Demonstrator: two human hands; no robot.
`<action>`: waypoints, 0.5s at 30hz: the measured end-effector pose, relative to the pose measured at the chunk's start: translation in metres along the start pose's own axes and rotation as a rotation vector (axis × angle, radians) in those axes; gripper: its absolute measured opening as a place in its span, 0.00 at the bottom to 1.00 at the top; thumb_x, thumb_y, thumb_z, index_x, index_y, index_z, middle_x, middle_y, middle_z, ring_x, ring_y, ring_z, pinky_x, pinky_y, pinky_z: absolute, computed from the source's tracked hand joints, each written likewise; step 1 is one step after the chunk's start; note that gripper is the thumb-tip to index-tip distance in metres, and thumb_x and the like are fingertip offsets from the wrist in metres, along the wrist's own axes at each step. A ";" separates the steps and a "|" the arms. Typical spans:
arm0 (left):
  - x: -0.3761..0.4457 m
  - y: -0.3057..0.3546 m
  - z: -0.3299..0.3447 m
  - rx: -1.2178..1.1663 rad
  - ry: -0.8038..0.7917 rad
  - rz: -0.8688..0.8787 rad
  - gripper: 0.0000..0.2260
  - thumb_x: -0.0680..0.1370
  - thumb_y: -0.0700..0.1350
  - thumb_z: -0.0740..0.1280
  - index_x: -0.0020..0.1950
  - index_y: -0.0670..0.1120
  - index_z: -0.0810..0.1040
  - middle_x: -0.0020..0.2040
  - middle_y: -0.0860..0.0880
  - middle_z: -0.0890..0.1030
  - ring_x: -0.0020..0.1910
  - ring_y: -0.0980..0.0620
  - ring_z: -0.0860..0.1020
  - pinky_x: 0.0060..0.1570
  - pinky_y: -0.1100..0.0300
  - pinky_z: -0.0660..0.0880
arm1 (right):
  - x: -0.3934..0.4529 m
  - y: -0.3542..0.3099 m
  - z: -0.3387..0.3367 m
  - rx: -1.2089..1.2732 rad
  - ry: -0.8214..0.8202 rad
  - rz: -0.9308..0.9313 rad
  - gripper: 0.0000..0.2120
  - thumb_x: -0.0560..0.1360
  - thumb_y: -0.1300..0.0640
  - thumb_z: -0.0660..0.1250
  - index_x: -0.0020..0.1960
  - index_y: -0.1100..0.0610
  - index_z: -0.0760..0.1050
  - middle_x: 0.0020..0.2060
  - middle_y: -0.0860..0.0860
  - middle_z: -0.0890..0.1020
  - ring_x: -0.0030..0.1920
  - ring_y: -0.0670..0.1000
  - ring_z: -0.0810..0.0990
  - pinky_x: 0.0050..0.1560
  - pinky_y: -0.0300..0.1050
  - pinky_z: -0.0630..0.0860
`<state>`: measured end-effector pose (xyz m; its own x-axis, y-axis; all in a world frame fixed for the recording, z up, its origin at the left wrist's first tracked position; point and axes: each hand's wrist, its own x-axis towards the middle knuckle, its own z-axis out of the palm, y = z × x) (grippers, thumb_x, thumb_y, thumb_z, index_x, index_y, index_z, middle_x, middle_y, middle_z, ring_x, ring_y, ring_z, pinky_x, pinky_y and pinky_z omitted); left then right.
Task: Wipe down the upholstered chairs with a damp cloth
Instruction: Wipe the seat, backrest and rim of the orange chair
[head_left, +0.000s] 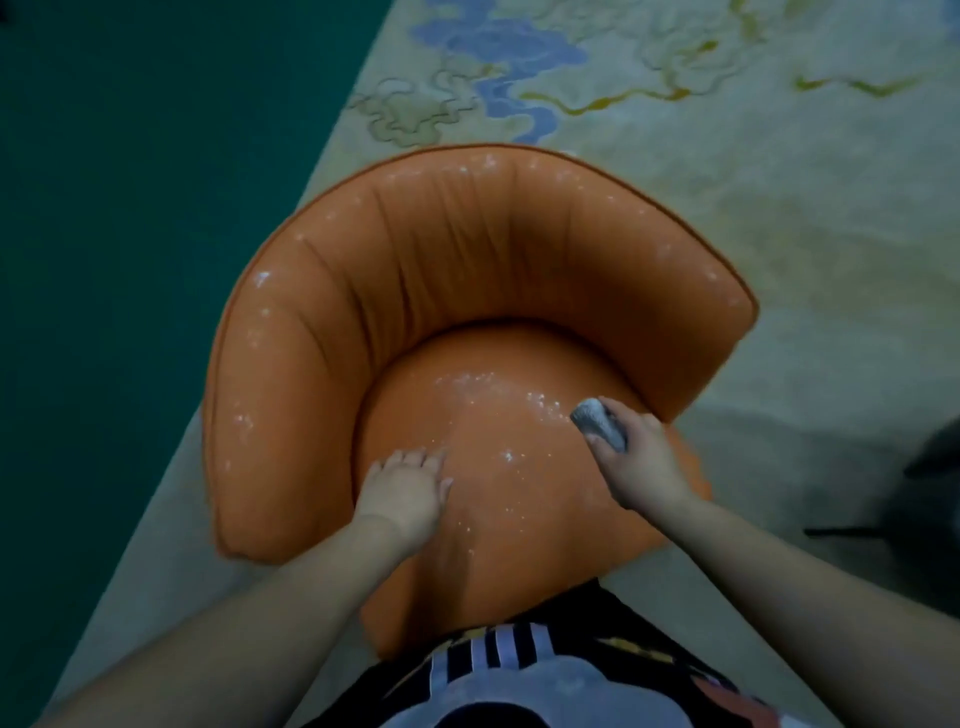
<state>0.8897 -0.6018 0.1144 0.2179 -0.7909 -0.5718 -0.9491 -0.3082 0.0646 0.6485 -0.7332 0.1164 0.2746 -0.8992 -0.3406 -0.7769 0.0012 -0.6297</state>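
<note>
head view: right hand fingers curled round cloth, right of centre, on seat. white specks lie up-left of cloth, nearer this hand. left hand flat, fingers straight, pressing seat left of centre.

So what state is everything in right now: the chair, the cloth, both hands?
Chair: upright on the rug, white specks scattered on seat and backrest.
Cloth: bunched up, pressed on the seat.
Right hand: grips the cloth.
Left hand: flat on the seat, fingers straight.
Rug: flat under the chair.
</note>
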 end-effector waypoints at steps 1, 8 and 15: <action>-0.001 0.004 0.004 -0.040 0.003 -0.050 0.23 0.83 0.55 0.47 0.78 0.52 0.55 0.76 0.48 0.62 0.73 0.46 0.61 0.70 0.50 0.60 | 0.012 -0.001 -0.004 -0.021 -0.049 -0.039 0.23 0.77 0.51 0.66 0.71 0.48 0.68 0.53 0.52 0.70 0.42 0.51 0.74 0.46 0.42 0.73; -0.011 0.033 0.055 -0.263 0.003 -0.345 0.23 0.83 0.55 0.48 0.78 0.52 0.56 0.76 0.49 0.61 0.73 0.47 0.60 0.70 0.50 0.59 | 0.069 0.005 0.006 -0.193 -0.277 -0.219 0.26 0.77 0.46 0.64 0.73 0.44 0.62 0.55 0.48 0.67 0.44 0.49 0.77 0.48 0.53 0.81; -0.027 0.036 0.107 -0.326 0.029 -0.477 0.23 0.82 0.55 0.52 0.76 0.51 0.58 0.77 0.48 0.59 0.73 0.46 0.59 0.70 0.48 0.59 | 0.084 0.035 0.079 -0.184 -0.537 -0.271 0.27 0.72 0.38 0.61 0.69 0.42 0.66 0.51 0.58 0.78 0.37 0.53 0.77 0.37 0.40 0.72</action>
<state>0.8254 -0.5348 0.0442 0.6147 -0.5375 -0.5772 -0.6263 -0.7775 0.0570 0.6890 -0.7745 0.0106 0.6845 -0.5117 -0.5192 -0.7115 -0.3139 -0.6287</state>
